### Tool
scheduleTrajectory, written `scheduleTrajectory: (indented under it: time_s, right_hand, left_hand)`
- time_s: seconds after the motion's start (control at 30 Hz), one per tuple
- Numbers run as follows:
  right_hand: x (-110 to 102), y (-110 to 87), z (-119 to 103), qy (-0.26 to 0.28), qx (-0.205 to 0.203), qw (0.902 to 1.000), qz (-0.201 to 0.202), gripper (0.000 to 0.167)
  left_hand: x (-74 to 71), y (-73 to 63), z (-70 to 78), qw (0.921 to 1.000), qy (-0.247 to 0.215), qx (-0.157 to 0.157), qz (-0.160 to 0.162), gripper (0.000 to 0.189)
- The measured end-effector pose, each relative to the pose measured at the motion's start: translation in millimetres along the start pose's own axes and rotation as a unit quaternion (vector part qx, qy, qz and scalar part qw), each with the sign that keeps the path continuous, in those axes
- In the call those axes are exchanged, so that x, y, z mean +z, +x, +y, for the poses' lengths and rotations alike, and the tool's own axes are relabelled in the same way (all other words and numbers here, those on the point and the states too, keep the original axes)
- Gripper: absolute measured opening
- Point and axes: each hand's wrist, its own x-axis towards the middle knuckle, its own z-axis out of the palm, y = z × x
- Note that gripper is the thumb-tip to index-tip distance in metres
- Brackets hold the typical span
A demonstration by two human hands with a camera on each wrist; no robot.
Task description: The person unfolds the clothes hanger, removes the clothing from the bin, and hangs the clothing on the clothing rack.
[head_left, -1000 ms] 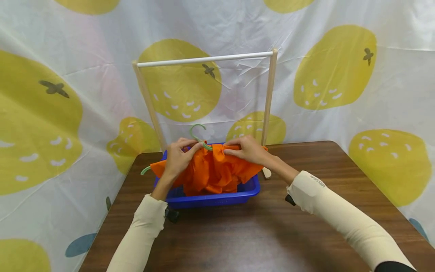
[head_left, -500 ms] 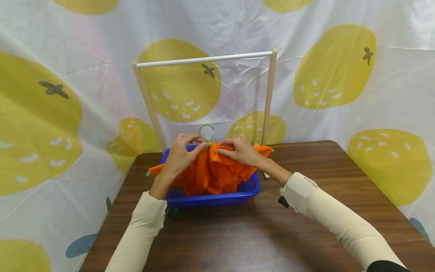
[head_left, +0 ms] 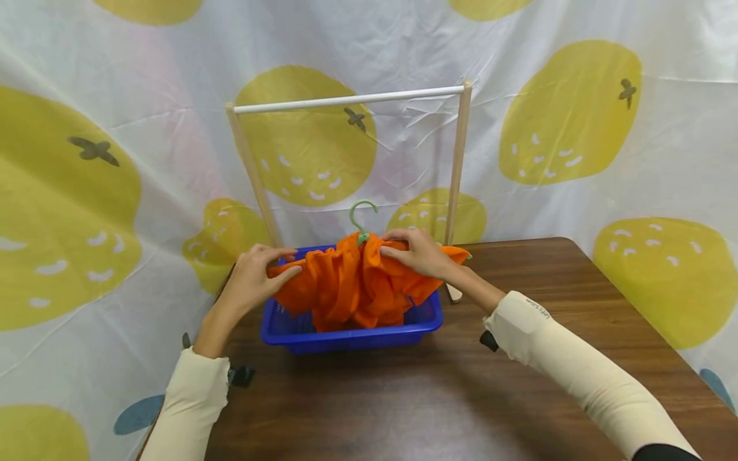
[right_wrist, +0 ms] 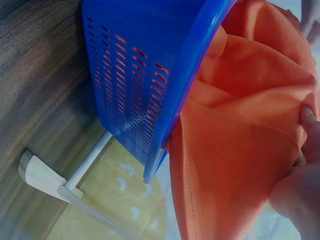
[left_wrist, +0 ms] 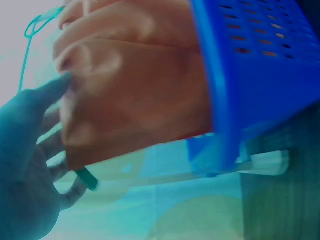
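An orange garment (head_left: 346, 282) hangs bunched on a green clothes hanger (head_left: 363, 216), its lower part inside a blue basket (head_left: 357, 339). The hanger's hook stands up above the neck of the cloth. At the garment's left shoulder, my left hand (head_left: 254, 275) has its thumb in front and its fingers behind the fabric. A green hanger tip (left_wrist: 87, 179) pokes out near those fingers in the left wrist view. My right hand (head_left: 421, 253) pinches the cloth just right of the hook. In the right wrist view, the right thumb (right_wrist: 308, 117) presses on the orange fabric.
Behind the basket rises a rack with wooden posts (head_left: 458, 166) and a white rod (head_left: 346, 101). One rack foot (head_left: 453, 293) shows right of the basket. The brown wooden table (head_left: 461, 397) lies below, and a fruit-print curtain (head_left: 576, 256) surrounds it.
My left hand has left the hook's base and moved left to the garment's left shoulder. The hook has shifted right and slightly up. My right hand keeps hold of the cloth.
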Motion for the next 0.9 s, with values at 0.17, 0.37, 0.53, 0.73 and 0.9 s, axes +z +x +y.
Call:
scheduleTrajectory:
  time_s: [0.17, 0.37, 0.53, 0.73, 0.9]
  right_hand:
    - [-1.9, -0.6, 1.7, 0.005, -0.008, 1.0000, -0.001, 0.022]
    - [-3.8, -0.9, 1.5, 0.003, -0.016, 0.9999, 0.006, 0.022]
    - [-12.1, 0.0, -3.9, 0.013, -0.049, 0.9969, 0.060, 0.031]
    - [-27.9, -3.4, -4.7, -0.002, -0.110, 0.9813, 0.158, 0.037]
    - [-35.2, -15.7, -0.5, 0.007, -0.106, 0.9852, 0.134, 0.036]
  left_hand:
    - [5.9, -7.2, -6.9, 0.9990, -0.039, 0.020, 0.001, 0.014]
    - [13.5, -9.6, -9.8, 0.9970, -0.058, 0.035, 0.036, 0.010]
    - [7.9, -3.6, -11.4, 0.9965, -0.054, 0.014, 0.062, 0.012]
    - [-8.9, 19.7, -6.7, 0.9934, -0.067, -0.031, 0.088, 0.016]
    - [-26.7, 49.9, -0.5, 0.9903, -0.072, -0.040, 0.112, 0.019]
